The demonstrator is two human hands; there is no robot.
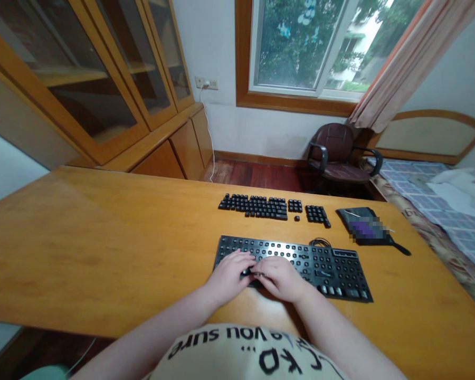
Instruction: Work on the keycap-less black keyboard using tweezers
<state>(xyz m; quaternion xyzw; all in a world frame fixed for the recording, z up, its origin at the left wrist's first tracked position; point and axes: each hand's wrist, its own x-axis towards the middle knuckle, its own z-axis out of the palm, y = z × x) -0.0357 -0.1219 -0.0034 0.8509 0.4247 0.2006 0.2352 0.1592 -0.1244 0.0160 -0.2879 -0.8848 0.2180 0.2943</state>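
Note:
A black keyboard base with its keycaps removed lies on the wooden desk. Both my hands rest on its near left edge. My left hand lies over the frame with fingers curled, and my right hand is bent toward it; their fingertips meet around a small dark piece I cannot make out. The removed black keycaps are laid out in keyboard order farther back on the desk, with a numpad block at their right.
A dark pouch with a black tool handle lies at the right of the desk. A brown armchair stands under the window. Wooden glass-door cabinets line the left wall. A bed is at the right.

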